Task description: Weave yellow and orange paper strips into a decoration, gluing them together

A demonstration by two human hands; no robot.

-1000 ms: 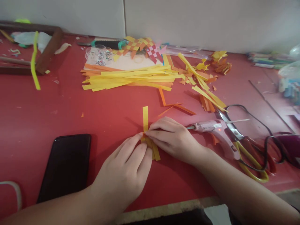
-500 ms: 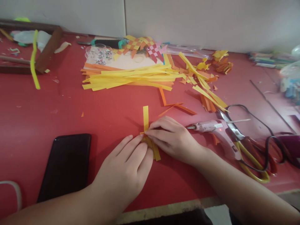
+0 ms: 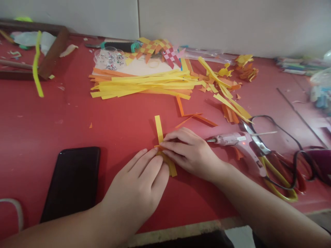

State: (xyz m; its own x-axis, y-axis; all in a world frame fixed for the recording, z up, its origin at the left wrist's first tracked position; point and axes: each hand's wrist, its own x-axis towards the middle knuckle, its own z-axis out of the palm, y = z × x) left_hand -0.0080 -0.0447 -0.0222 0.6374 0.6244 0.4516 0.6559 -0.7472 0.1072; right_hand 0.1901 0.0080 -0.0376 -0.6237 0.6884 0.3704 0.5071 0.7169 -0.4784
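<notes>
Just below frame centre, the yellow strip [image 3: 159, 128] has tilted slightly leftward at its free end since a second ago, suggesting the crossing with the orange strip [image 3: 156, 146] is being adjusted. Right hand [image 3: 191, 153] fingers press together on it; left hand [image 3: 141, 187] fingers rest flat, together, alongside. Outward on the tabletop [image 3: 116, 120]: one phone [image 3: 72, 182], one glue gun [image 3: 238, 144], one pair of scissors [image 3: 269, 162].

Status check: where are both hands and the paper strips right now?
Left hand and right hand both pressing yellow strip flat on red table. Orange strip crossing under fingertips. Glue gun lies beside right hand, apart.
</notes>
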